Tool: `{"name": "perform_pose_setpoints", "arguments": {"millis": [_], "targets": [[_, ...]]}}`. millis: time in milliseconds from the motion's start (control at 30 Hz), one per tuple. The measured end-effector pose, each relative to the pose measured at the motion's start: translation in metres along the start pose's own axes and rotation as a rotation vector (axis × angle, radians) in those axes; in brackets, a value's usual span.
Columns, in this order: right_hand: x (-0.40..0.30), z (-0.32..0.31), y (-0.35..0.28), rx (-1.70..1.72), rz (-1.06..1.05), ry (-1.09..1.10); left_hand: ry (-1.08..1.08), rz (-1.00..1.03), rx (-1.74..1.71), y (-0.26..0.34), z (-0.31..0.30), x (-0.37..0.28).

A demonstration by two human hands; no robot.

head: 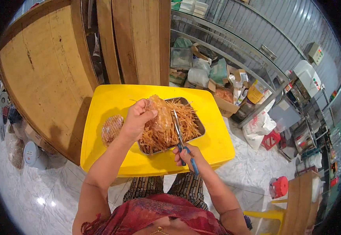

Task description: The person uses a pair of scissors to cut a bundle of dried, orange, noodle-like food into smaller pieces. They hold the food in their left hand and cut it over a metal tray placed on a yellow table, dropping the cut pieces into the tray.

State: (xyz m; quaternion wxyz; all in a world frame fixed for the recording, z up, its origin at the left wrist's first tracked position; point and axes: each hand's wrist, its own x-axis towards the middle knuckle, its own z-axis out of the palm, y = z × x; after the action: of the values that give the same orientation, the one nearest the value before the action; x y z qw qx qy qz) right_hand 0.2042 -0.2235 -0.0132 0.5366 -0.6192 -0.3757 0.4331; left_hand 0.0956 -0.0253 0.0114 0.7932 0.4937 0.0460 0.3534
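My left hand (137,119) grips a flat, translucent amber sheet of dried food (160,113) by its left edge, over a metal tray. My right hand (189,157) has its fingers in the handles of blue-handled scissors (178,129), whose blades point up along the sheet's right side. Whether the blades touch the sheet, I cannot tell. Thin orange-brown strips (188,117) are heaped in the metal tray (203,132) beneath. To the left of my left hand lies a stack of similar flat pieces (112,129), seemingly in clear wrap.
The tray stands on a yellow plastic table (217,147). Large wooden boards (47,67) lean beyond and left of it. At right are a cardboard box (226,107), a white sack (258,126) and a red stool (279,187). A white bucket (34,155) sits on the left floor.
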Motion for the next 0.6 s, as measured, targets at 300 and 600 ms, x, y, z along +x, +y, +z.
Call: {"name": "perform_pose_setpoints", "arguments": {"millis": [300,600], "targets": [[0.0034,0.0036,-0.0015,-0.019,0.005,-0.031,-0.021,-0.017,0.041,-0.0053,0.0048,-0.0011],[0.0040,0.0065,-0.0060,-0.078,0.097,0.074,-0.005,0.019,0.064,-0.0047,0.0067,-0.0019]]}}
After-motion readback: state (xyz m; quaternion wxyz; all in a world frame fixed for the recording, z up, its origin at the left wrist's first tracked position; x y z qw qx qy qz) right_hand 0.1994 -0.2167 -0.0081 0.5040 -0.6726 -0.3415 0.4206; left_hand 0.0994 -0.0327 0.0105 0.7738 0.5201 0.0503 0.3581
